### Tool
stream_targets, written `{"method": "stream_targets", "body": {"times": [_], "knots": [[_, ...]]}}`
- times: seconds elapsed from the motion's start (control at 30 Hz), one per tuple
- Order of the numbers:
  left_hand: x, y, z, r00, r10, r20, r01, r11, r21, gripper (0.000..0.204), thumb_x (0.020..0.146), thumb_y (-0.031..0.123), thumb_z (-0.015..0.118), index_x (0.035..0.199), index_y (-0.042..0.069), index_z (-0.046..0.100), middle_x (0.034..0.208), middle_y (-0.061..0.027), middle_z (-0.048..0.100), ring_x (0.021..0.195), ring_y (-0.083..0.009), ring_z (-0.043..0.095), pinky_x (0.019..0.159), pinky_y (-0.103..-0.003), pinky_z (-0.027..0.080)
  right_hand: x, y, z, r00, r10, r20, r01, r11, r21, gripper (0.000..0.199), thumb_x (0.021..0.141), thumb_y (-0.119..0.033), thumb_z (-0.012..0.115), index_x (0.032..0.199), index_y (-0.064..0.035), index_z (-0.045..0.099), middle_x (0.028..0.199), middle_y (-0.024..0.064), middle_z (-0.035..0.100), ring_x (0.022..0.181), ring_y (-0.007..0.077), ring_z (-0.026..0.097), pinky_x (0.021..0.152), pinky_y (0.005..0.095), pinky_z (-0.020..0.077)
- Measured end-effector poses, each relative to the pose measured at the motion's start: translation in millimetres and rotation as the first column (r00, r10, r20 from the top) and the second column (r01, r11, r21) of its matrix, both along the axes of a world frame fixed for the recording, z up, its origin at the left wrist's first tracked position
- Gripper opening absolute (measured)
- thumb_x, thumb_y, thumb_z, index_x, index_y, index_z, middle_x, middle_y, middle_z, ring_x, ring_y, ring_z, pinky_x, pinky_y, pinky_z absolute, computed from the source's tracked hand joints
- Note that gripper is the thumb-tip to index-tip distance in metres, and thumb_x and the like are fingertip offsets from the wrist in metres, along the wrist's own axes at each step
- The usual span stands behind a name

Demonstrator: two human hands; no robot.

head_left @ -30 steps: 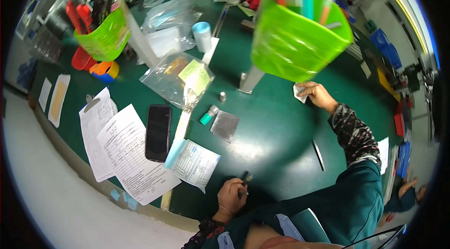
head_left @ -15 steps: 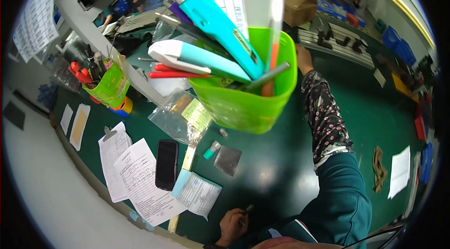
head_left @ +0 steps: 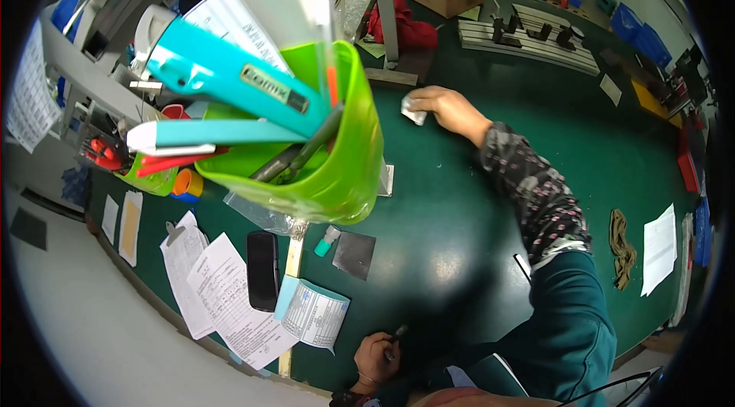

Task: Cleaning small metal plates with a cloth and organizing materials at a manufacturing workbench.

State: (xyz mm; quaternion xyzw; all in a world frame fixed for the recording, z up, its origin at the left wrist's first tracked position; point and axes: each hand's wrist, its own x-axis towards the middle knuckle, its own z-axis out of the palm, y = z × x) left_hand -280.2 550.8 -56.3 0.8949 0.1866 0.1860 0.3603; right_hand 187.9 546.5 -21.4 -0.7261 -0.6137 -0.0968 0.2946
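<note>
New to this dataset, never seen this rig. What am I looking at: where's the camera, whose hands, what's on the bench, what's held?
There is no machine: a person works with bare hands, filmed by a fisheye camera on their head, looking down, so straight edges bend. The right hand, arm stretched out, presses a small white crumpled wipe on the dark green bench top. The left hand, near the lower edge, grips a small dark pen-like tool. A bright green plastic tool cup looms close to the lens. Below it lie a black phone, printed paper sheets and a grey metal square.
</note>
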Motion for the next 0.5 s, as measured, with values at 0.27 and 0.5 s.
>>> {"method": "stream_targets", "body": {"times": [0.27, 0.5], "knots": [[-12, -3, -16, 0.999, 0.001, 0.043, -0.004, 0.997, 0.080, 0.026, 0.055, 0.001, 0.070, 0.061, 0.010, 0.047, 0.072, -0.0094, 0.059, 0.059, -0.0212, 0.057, 0.051, -0.027, 0.045, 9, 18, 40, 0.911, -0.353, -0.214, 0.109, 0.706, -0.700, 0.015, 0.054, -0.017, 0.057, 0.064, -0.0099, 0.066, 0.070, 0.0118, 0.062, 0.068, 0.0290, 0.059, 0.061, 0.0365, 0.0467], [0, 18, -27, 0.490, 0.030, -0.871, -0.488, 0.838, -0.245, 0.026, 0.071, 0.016, 0.062, 0.092, 0.004, 0.054, 0.089, -0.0144, 0.059, 0.081, -0.0245, 0.057, 0.072, -0.032, 0.044, 28, 66, -17, 0.898, -0.401, 0.180, 0.423, 0.900, -0.105, 0.039, 0.064, -0.020, 0.064, 0.100, -0.0073, 0.054, 0.092, 0.0041, 0.055, 0.092, 0.0261, 0.047, 0.075, 0.0353, 0.0415]]}}
